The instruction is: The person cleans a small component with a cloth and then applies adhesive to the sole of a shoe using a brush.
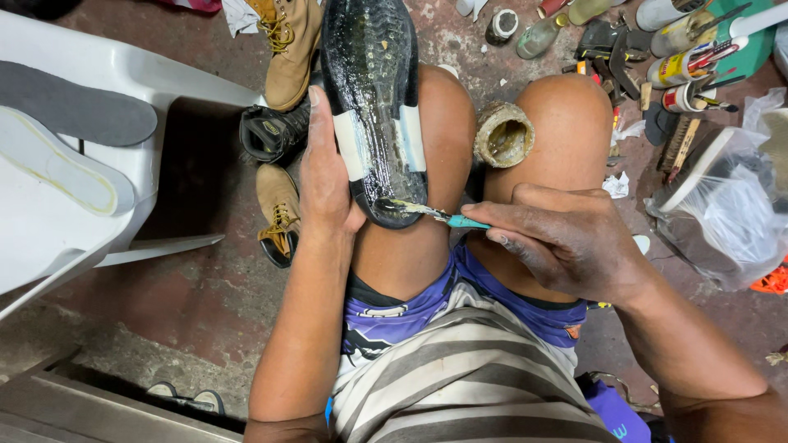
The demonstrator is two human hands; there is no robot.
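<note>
A black shoe (373,90) lies sole-up on my left thigh, its sole wet and shiny with glue and crossed by a pale band. My left hand (324,168) grips the shoe along its left edge near the heel. My right hand (566,238) holds a small brush with a teal handle (460,221). The brush's glue-laden bristles touch the heel end of the sole. A glue-crusted open tin (503,135) sits between my knees.
A white plastic chair (98,74) at left carries a grey insole (74,102) and a white sole (57,160). Tan boots (287,49) and a black shoe (271,131) lie on the floor. Bottles, tubes and tools crowd the top right, beside a plastic bag (726,213).
</note>
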